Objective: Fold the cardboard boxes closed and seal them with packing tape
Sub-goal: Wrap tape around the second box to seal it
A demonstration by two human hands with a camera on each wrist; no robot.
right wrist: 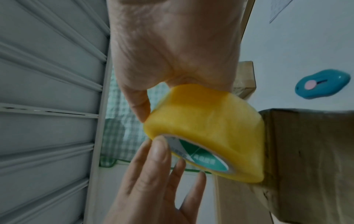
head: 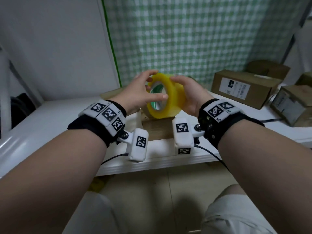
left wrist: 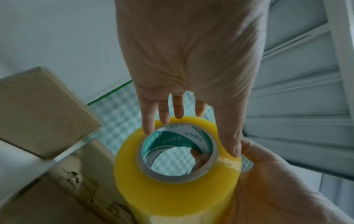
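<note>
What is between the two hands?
A yellow roll of packing tape. The right hand grips its outer side, and the left hand touches its open ring face with its fingers. The head view shows this best.

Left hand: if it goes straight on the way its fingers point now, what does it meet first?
The left hand already touches the tape roll, held by the right hand; going on, its fingers would probably push against the roll's side face.

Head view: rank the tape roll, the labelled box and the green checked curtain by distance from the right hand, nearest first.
1. Tape roll: gripped by the right hand.
2. Labelled box: on the table, to its right.
3. Green checked curtain: hanging behind, farthest.
</note>
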